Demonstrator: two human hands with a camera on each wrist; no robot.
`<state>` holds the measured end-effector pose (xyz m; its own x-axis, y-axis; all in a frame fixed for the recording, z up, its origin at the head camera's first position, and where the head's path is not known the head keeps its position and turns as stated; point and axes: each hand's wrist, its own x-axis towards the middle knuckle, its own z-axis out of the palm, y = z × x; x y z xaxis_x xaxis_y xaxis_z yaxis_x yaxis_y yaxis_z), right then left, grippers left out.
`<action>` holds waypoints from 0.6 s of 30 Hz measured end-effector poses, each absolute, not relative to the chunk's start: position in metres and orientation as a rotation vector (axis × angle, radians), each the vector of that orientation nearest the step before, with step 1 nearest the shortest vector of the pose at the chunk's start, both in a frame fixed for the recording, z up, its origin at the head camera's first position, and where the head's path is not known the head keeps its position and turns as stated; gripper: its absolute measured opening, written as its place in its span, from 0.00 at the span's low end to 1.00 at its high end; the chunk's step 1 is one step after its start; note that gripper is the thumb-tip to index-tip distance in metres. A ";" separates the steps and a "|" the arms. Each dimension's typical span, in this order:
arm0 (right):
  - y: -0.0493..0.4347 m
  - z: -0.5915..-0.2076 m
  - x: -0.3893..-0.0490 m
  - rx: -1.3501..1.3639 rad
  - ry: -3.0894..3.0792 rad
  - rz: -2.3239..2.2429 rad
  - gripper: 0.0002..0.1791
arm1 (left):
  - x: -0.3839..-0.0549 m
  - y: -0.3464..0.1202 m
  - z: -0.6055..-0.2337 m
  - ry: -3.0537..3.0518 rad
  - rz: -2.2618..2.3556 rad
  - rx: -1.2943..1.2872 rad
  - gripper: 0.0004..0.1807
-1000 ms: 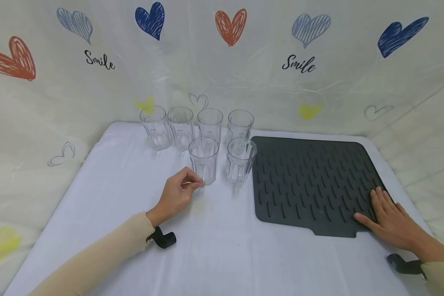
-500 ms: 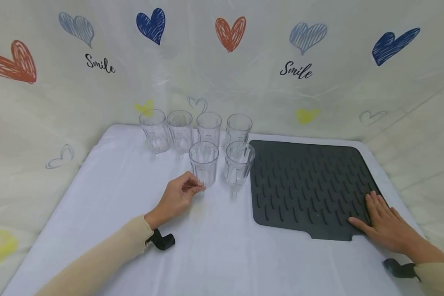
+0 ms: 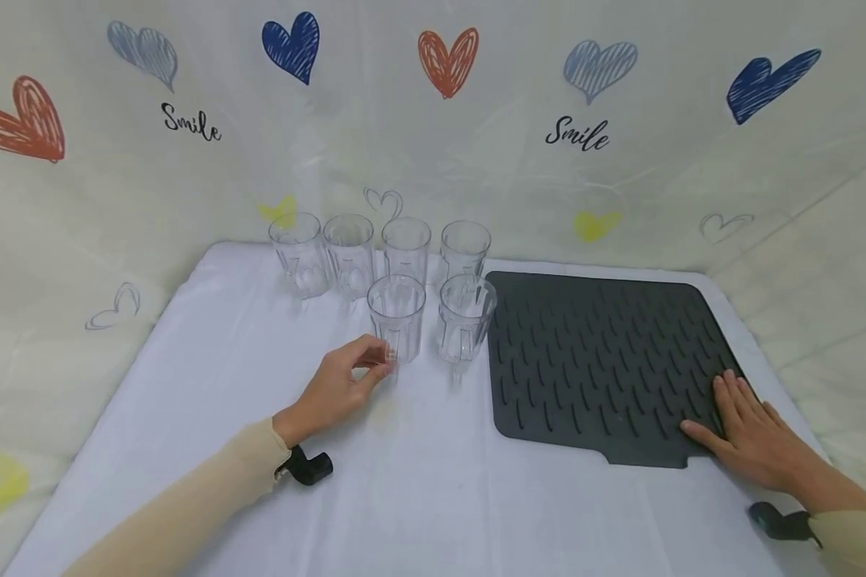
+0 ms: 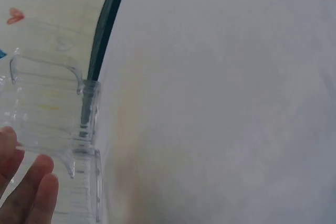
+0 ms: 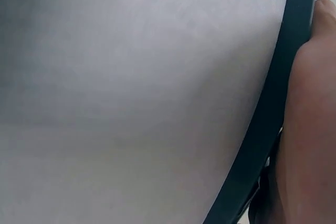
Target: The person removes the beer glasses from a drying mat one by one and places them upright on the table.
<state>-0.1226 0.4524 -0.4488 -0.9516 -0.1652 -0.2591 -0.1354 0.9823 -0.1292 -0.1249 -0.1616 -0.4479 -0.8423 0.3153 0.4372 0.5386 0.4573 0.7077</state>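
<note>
A clear mug [image 3: 406, 324] stands upright on the white cloth in the head view. Around its handle [image 3: 392, 350] are the fingertips and thumb of my left hand [image 3: 335, 389], with a gap between them. In the left wrist view, loosely bent fingers [image 4: 46, 192] show beside the handle, which looks free of their grip. A second clear mug [image 3: 465, 324] stands just to the right. My right hand [image 3: 761, 445] lies flat with spread fingers on the right edge of a dark ridged drying mat [image 3: 592, 353].
Several more clear mugs [image 3: 350, 260] stand in a row behind, near the back edge of the cloth-covered table [image 3: 433, 497]. A pale backdrop [image 3: 375, 144] with printed hearts rises behind. The mat's left edge lies close by the right front mug.
My left fingers have parted a little and drawn slightly left from the mug handle. The mugs stay in place, and my right hand stays on the mat. The head view has shifted slightly.
</note>
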 end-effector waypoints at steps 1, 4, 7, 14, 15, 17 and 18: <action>0.453 -0.448 -0.122 -0.220 2.857 -0.169 0.59 | -0.125 -0.164 -0.447 -2.478 -1.286 -0.748 0.13; 0.453 -0.446 -0.123 -0.224 2.867 -0.176 0.58 | -0.125 -0.176 -0.444 -2.485 -1.139 -0.776 0.16; 0.453 -0.442 -0.125 -0.236 2.883 -0.188 0.56 | -0.127 -0.195 -0.438 -2.449 -0.921 -0.811 0.17; 0.457 -0.425 -0.130 -0.281 2.953 -0.202 0.52 | -0.135 -0.248 -0.423 -2.318 -0.495 -0.793 0.15; 0.457 -0.422 -0.131 -0.282 2.981 -0.193 0.52 | -0.135 -0.254 -0.421 -2.322 -0.468 -0.765 0.16; 0.456 -0.416 -0.134 -0.270 3.055 -0.173 0.51 | -0.136 -0.265 -0.415 -2.340 -0.438 -0.694 0.17; 0.456 -0.412 -0.136 -0.254 3.094 -0.164 0.51 | -0.137 -0.270 -0.411 -2.350 -0.428 -0.657 0.18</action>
